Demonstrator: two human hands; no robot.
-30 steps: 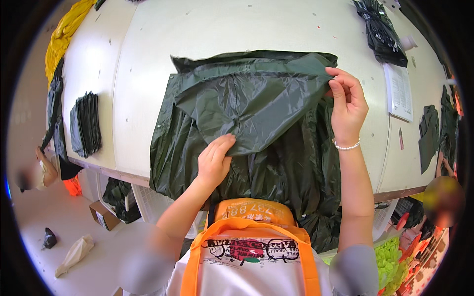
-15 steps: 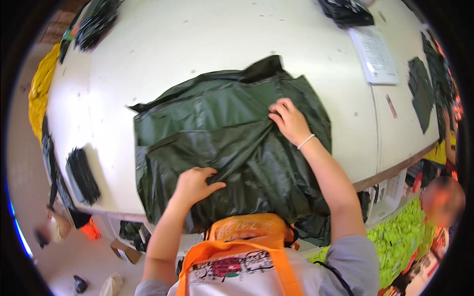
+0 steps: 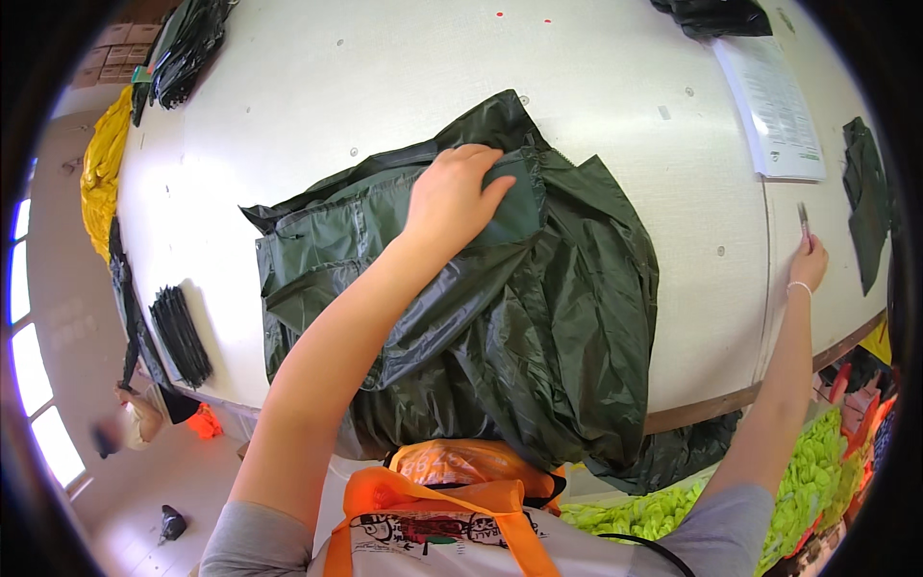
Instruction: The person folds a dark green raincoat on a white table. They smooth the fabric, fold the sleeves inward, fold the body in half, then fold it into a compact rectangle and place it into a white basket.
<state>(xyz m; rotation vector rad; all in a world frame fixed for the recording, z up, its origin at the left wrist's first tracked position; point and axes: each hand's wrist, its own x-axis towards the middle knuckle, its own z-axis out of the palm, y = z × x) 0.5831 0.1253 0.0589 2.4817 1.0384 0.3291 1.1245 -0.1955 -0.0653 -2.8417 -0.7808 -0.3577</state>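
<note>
Left hand [image 3: 452, 197], fingers flat and together, presses the dark green jacket [image 3: 500, 317] spread mid-table, its hem overhanging the near edge. Right hand [image 3: 808, 262], arm outstretched, pinches a small metal tool [image 3: 803, 221] beside a paper sheet [image 3: 774, 96]; bare white table [image 3: 308, 87] beyond.

Garment workshop: cutting table [image 3: 317, 87], stacked fabric [image 3: 179, 335].

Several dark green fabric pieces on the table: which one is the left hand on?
The big crumpled garment at the near table edge, under the left hand; the others lie untouched at the table's edges.
</note>
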